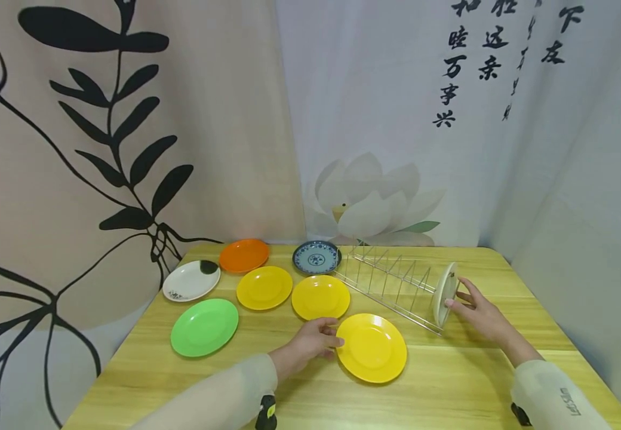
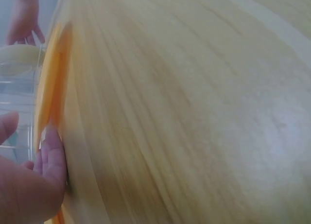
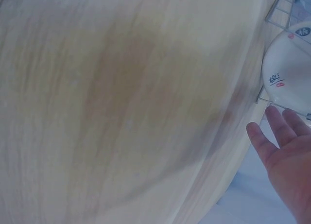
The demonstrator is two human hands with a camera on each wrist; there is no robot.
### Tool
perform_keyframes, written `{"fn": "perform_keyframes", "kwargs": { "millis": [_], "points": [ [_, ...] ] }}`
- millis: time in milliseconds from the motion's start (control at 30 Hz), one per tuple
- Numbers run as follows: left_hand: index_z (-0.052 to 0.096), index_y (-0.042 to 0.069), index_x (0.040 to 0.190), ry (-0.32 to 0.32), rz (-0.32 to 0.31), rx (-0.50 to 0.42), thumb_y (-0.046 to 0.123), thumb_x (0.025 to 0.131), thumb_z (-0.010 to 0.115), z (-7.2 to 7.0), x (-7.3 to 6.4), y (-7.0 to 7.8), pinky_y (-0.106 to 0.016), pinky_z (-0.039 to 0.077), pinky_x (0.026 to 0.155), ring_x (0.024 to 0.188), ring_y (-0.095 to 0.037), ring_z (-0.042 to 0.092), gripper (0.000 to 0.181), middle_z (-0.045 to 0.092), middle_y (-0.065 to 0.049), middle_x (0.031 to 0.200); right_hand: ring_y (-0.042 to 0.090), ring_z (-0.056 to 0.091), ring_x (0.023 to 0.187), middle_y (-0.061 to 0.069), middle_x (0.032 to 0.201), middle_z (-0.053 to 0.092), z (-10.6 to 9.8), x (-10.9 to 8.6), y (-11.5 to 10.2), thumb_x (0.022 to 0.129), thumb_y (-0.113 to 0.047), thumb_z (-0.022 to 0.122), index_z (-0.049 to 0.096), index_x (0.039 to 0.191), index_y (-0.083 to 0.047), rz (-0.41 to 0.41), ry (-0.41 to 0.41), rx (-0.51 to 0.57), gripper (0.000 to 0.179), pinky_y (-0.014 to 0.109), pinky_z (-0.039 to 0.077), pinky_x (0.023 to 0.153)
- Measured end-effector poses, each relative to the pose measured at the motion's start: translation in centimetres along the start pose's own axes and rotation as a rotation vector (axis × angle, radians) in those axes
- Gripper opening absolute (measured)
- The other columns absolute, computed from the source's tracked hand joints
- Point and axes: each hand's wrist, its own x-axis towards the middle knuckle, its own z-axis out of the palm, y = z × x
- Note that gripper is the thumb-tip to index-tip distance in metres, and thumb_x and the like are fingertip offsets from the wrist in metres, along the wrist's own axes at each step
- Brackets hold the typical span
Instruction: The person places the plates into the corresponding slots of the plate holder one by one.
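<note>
In the head view my left hand [image 1: 310, 346] is at the left rim of the front yellow plate [image 1: 372, 348], its fingertips right at the edge. The left wrist view shows the thumb raised apart from the fingers [image 2: 52, 158], which lie along the plate's edge [image 2: 54, 83]. On the right, my right hand [image 1: 479, 313] is beside a white plate [image 1: 445, 294] standing upright in the near right end of a wire dish rack [image 1: 391, 280]. Its fingers [image 3: 279, 129] are spread and extended by the rim in the right wrist view. Small printed marks show on this plate.
Flat on the wooden table [image 1: 450, 382] lie a green plate [image 1: 205, 327], an orange plate [image 1: 243, 255], a white oval plate [image 1: 187, 285], a blue patterned plate [image 1: 316, 258] and two more yellow plates, one left [image 1: 264, 288], one right [image 1: 320, 297]. A printed curtain [image 1: 224, 149] hangs behind.
</note>
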Motion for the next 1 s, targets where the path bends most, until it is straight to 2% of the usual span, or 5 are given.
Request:
{"fn": "perform_keyframes", "kwargs": {
  "millis": [300,467,600,800,1000],
  "points": [
    [0.052,-0.008,0.137,0.0,0.012,0.015,-0.007,0.081,0.074,0.4,0.6,0.1,-0.032,0.057,0.08,0.092,-0.02,0.053,0.06,0.056,-0.01,0.105,0.059,0.036,0.13,0.037,0.15,0.029,0.1,0.0,0.1,0.102,-0.049,0.05,0.001,0.16,-0.01,-0.001,0.002,0.013,0.085,0.072,0.036,0.097],
    [0.056,-0.01,0.132,-0.014,0.033,-0.033,-0.016,0.078,0.069,0.7,0.8,0.3,-0.027,0.056,0.075,0.087,-0.018,0.053,0.056,0.057,-0.01,0.1,0.059,0.037,0.129,0.037,0.15,0.029,0.1,-0.1,0.1,0.102,-0.048,0.05,0.001,0.159,-0.009,0.0,0.004,0.009,0.085,0.072,0.037,0.097],
    [0.059,-0.009,0.13,-0.014,0.024,-0.039,-0.018,0.079,0.067,0.9,0.9,0.5,-0.026,0.055,0.072,0.084,-0.017,0.055,0.053,0.058,-0.009,0.098,0.059,0.036,0.129,0.037,0.15,0.029,0.0,-0.1,0.1,0.102,-0.049,0.05,0.001,0.159,-0.009,0.006,0.005,0.003,0.085,0.073,0.036,0.097],
    [0.058,-0.006,0.132,-0.009,-0.006,-0.043,-0.016,0.081,0.065,1.0,1.1,0.6,-0.031,0.057,0.072,0.086,-0.019,0.057,0.052,0.058,-0.009,0.102,0.059,0.036,0.13,0.037,0.151,0.029,0.0,-0.1,-0.1,0.102,-0.048,0.05,0.001,0.16,-0.01,0.008,0.004,0.002,0.085,0.073,0.036,0.097],
    [0.051,-0.006,0.136,-0.068,0.003,-0.092,-0.015,0.083,0.058,1.0,0.7,0.5,-0.04,0.06,0.073,0.089,-0.024,0.065,0.054,0.063,-0.013,0.111,0.059,0.035,0.13,0.036,0.151,0.029,0.0,-0.1,-0.2,0.102,-0.049,0.05,0.001,0.16,-0.01,0.012,0.002,-0.001,0.085,0.073,0.035,0.097]
  ]
}}
